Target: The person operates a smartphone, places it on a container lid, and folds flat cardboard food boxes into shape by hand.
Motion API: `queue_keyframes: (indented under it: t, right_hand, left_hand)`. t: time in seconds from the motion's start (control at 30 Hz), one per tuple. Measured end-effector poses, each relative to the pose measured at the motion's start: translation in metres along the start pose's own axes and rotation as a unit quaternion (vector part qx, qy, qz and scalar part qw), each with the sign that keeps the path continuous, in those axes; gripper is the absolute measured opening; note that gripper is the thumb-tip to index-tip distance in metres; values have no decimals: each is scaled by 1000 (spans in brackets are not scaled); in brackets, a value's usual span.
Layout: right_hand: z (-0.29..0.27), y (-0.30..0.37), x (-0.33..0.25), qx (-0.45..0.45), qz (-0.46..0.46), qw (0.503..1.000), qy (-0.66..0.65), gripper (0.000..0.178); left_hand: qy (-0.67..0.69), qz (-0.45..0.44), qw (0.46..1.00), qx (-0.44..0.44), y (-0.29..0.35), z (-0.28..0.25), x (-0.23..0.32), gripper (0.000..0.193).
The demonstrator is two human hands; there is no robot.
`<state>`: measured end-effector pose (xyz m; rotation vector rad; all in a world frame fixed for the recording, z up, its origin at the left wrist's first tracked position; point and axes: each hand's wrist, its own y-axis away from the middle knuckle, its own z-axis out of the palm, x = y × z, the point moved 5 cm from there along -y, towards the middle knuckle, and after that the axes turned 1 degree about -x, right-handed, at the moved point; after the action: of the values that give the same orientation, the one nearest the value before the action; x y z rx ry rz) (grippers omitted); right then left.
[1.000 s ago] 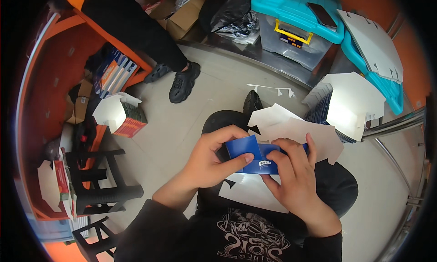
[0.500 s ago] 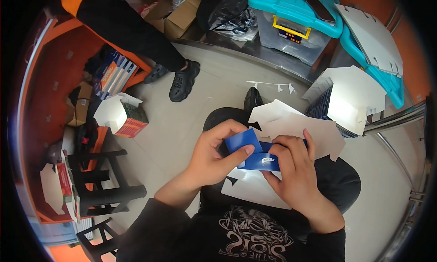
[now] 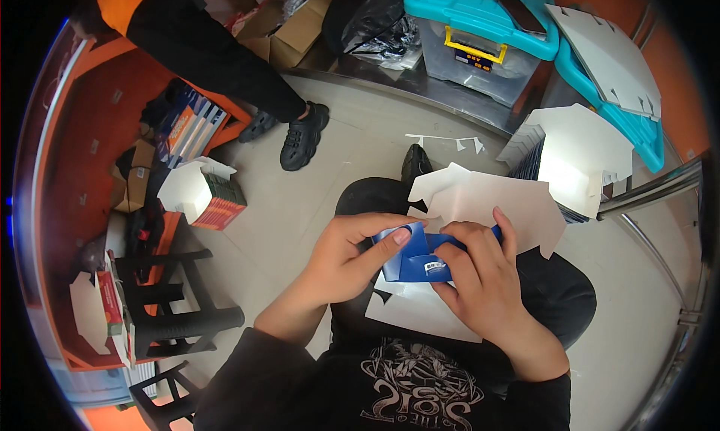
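Left hand (image 3: 341,262) | blue box (image 3: 415,269) | end bent further than before, apparently

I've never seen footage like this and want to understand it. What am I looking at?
There's no machine: these are a person's own bare hands, viewed from above by a wide fisheye camera worn on their head, so straight edges bend. The left hand and right hand both hold a folded blue card. Pale card lies over the lap. Ahead and to the right are nested cartons and a clear bin, with a phone on its turquoise lid.
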<state>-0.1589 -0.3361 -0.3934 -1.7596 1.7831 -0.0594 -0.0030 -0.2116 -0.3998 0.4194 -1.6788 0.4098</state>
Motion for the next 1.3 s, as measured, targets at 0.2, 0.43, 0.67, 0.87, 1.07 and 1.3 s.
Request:
queue_keyframes:
  t: [0.2,0.43,0.67,0.87,1.07,1.3]
  right_hand:
    - [1,2,0,13,-15,1000,17,32]
    - [0,1,-2,34,-45,998,31,22]
    - [0,0,1,24,-73,997,32,18]
    - [-16,-5,-3,10,-60,998,-7,31]
    - [-49,5,-7,146,-47,987,-39,55]
    - [-28,-5,29,142,111,980,-84,51]
  left_hand:
    - [84,-28,996,-28,2,-4,-7,23]
    - [94,-81,989,-83,-4,-5,0,34]
    - [81,-41,983,-158,-5,6,-4,29]
    - [55,-111,977,-175,-6,7,-4,14]
    - [-47,-83,993,-67,-12,-8,15,16]
    - [-99,78,986,-111,-6,13,19,20]
